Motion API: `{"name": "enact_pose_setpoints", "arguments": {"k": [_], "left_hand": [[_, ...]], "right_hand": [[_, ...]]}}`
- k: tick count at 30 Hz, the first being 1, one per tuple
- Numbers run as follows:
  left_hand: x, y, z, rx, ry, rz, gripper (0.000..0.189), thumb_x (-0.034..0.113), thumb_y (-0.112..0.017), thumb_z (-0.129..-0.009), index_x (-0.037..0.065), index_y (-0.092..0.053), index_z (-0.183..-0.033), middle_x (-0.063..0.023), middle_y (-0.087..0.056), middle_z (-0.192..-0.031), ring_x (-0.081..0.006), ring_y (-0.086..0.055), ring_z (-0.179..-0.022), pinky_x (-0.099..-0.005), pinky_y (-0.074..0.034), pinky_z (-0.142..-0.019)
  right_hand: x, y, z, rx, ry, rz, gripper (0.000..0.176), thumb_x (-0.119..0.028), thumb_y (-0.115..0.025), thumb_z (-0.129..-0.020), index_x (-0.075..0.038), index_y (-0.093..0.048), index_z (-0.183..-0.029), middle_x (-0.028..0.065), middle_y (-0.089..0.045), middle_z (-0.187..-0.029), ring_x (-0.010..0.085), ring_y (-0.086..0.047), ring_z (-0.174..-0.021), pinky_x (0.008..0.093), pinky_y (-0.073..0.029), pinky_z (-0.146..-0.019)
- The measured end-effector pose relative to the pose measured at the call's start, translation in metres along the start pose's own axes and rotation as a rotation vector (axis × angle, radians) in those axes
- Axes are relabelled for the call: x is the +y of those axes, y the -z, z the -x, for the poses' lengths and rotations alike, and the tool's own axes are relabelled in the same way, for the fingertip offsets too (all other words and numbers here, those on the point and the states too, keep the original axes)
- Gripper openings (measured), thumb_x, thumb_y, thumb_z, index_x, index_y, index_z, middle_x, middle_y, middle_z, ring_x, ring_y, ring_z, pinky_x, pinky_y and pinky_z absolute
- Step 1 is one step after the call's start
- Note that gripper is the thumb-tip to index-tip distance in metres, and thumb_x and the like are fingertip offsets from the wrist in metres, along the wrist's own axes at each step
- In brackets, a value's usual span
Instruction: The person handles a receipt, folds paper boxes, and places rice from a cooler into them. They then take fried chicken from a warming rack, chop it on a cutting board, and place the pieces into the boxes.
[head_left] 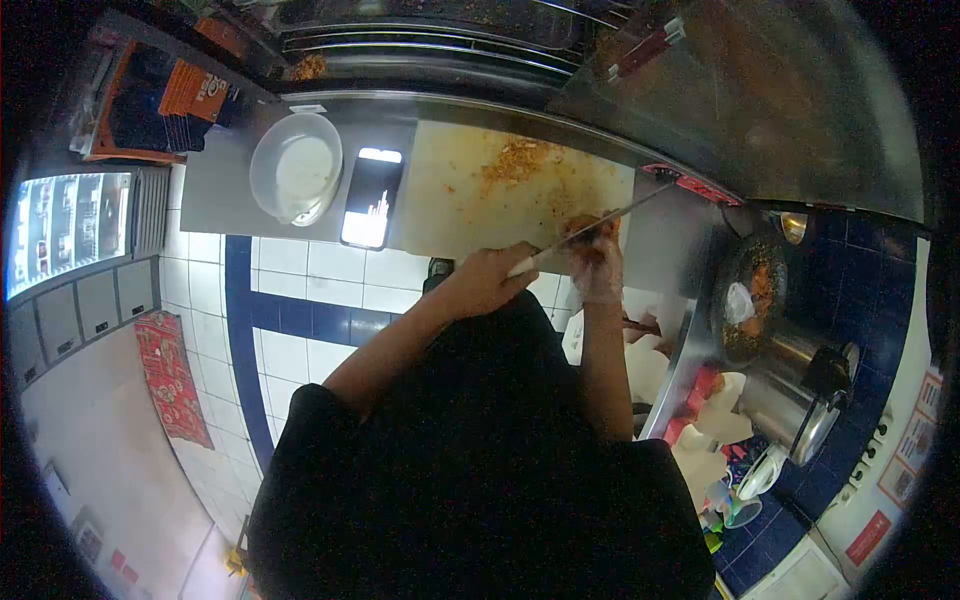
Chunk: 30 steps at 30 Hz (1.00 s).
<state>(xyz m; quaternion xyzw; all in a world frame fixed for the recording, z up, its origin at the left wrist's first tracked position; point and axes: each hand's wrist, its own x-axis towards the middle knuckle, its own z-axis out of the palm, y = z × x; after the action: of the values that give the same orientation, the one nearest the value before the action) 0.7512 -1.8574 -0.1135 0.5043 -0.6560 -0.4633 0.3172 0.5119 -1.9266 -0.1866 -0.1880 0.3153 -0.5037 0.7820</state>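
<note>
My left hand [488, 280] is closed around the pale handle of a long knife [632, 206]. Its blade points up and to the right, crossing just in front of my right hand [597, 268]. The fingers of that hand are curled round a browned piece of food [585, 226], perhaps meat, at the lower right of the cutting board [445, 190]. Part of the piece is hidden behind the blade and my fingers. Orange-brown chopped bits [520, 160] lie spread over the board's far side.
Left of the board are a phone [372, 200] with a lit screen and a translucent plastic tub [304, 170]. A round pan [765, 290] of orange-brown food stands at the right, near a large metal pot [790, 400]. A metal ledge [480, 100] runs along the back.
</note>
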Motion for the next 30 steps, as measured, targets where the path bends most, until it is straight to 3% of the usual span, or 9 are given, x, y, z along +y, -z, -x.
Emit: {"name": "enact_pose_setpoints", "arguments": {"k": [1, 3, 7, 12, 15, 17, 21, 23, 30], "left_hand": [[0.007, 0.007, 0.002, -0.012, 0.031, 0.063, 0.033, 0.030, -0.058, -0.096, 0.008, -0.054, -0.121, -0.0218, -0.067, -0.097, -0.0427, -0.066, -0.092, -0.0485, -0.051, -0.079], [0.008, 0.011, 0.002, -0.026, 0.065, 0.125, 0.033, 0.031, -0.057, -0.096, 0.008, -0.054, -0.121, -0.0217, -0.067, -0.096, -0.0431, -0.066, -0.091, -0.0491, -0.051, -0.079], [0.006, 0.009, 0.002, -0.010, 0.062, 0.052, 0.032, 0.031, -0.057, -0.096, 0.008, -0.054, -0.119, -0.0220, -0.067, -0.093, -0.0441, -0.066, -0.088, -0.0501, -0.051, -0.077], [0.012, 0.005, 0.005, 0.025, -0.020, 0.044, 0.033, 0.029, -0.057, -0.096, 0.007, -0.053, -0.120, -0.0233, -0.067, -0.097, -0.0446, -0.065, -0.092, -0.0503, -0.051, -0.079], [0.009, 0.002, 0.000, -0.003, 0.129, 0.008, 0.035, 0.029, -0.058, -0.095, 0.007, -0.053, -0.122, -0.0237, -0.066, -0.101, -0.0452, -0.064, -0.096, -0.0502, -0.051, -0.083], [0.006, 0.003, 0.004, 0.023, -0.087, -0.085, 0.037, 0.030, -0.059, -0.095, 0.007, -0.053, -0.123, -0.0238, -0.066, -0.106, -0.0452, -0.062, -0.101, -0.0502, -0.050, -0.086], [0.005, 0.000, 0.003, 0.068, 0.076, 0.047, 0.037, 0.032, -0.059, -0.095, 0.007, -0.053, -0.122, -0.0233, -0.064, -0.112, -0.0447, -0.061, -0.105, -0.0504, -0.049, -0.089], [0.009, 0.005, 0.005, -0.049, 0.036, -0.064, 0.037, 0.031, -0.059, -0.095, 0.007, -0.053, -0.123, -0.0236, -0.063, -0.116, -0.0444, -0.060, -0.107, -0.0505, -0.048, -0.091], [0.011, 0.005, 0.004, -0.011, 0.153, 0.083, 0.035, 0.028, -0.059, -0.095, 0.007, -0.054, -0.122, -0.0237, -0.063, -0.114, -0.0444, -0.059, -0.108, -0.0499, -0.048, -0.091]], "right_hand": [[-0.002, -0.011, 0.001, -0.002, 0.001, 0.000, 0.053, -0.009, -0.061, -0.080, -0.010, -0.048, -0.132, 0.0148, -0.059, -0.114, 0.0290, -0.062, -0.102, 0.0434, -0.054, -0.094], [-0.006, -0.045, 0.010, 0.273, 0.076, 0.006, 0.059, -0.006, -0.056, -0.079, -0.011, -0.043, -0.136, 0.0135, -0.059, -0.114, 0.0290, -0.062, -0.101, 0.0454, -0.056, -0.088], [-0.007, -0.033, 0.006, 0.205, 0.021, 0.018, 0.061, -0.004, -0.055, -0.079, -0.011, -0.041, -0.139, 0.0138, -0.060, -0.115, 0.0293, -0.062, -0.103, 0.0435, -0.056, -0.089], [-0.005, -0.034, 0.006, 0.244, 0.074, 0.029, 0.045, -0.011, -0.060, -0.081, -0.004, -0.053, -0.125, 0.0134, -0.062, -0.114, 0.0275, -0.065, -0.098, 0.0352, -0.061, -0.071], [-0.001, 0.004, 0.005, 0.131, 0.008, -0.033, 0.039, -0.010, -0.059, -0.080, -0.002, -0.057, -0.118, 0.0142, -0.063, -0.110, 0.0272, -0.065, -0.095, 0.0343, -0.060, -0.070], [-0.011, -0.020, 0.009, 0.162, 0.020, -0.028, 0.042, -0.006, -0.056, -0.080, -0.004, -0.054, -0.123, 0.0137, -0.061, -0.112, 0.0275, -0.063, -0.100, 0.0375, -0.059, -0.078], [-0.010, -0.023, 0.010, 0.166, 0.020, -0.012, 0.041, -0.003, -0.054, -0.081, -0.004, -0.054, -0.122, 0.0124, -0.060, -0.113, 0.0268, -0.061, -0.105, 0.0434, -0.055, -0.089], [-0.010, -0.027, 0.011, 0.133, 0.039, -0.012, 0.041, -0.004, -0.054, -0.081, -0.004, -0.054, -0.122, 0.0119, -0.060, -0.113, 0.0268, -0.061, -0.105, 0.0437, -0.055, -0.089], [-0.006, -0.001, 0.002, 0.192, -0.060, -0.054, 0.051, -0.004, -0.053, -0.078, -0.005, -0.050, -0.129, 0.0111, -0.059, -0.117, 0.0282, -0.060, -0.105, 0.0405, -0.056, -0.088]]}}
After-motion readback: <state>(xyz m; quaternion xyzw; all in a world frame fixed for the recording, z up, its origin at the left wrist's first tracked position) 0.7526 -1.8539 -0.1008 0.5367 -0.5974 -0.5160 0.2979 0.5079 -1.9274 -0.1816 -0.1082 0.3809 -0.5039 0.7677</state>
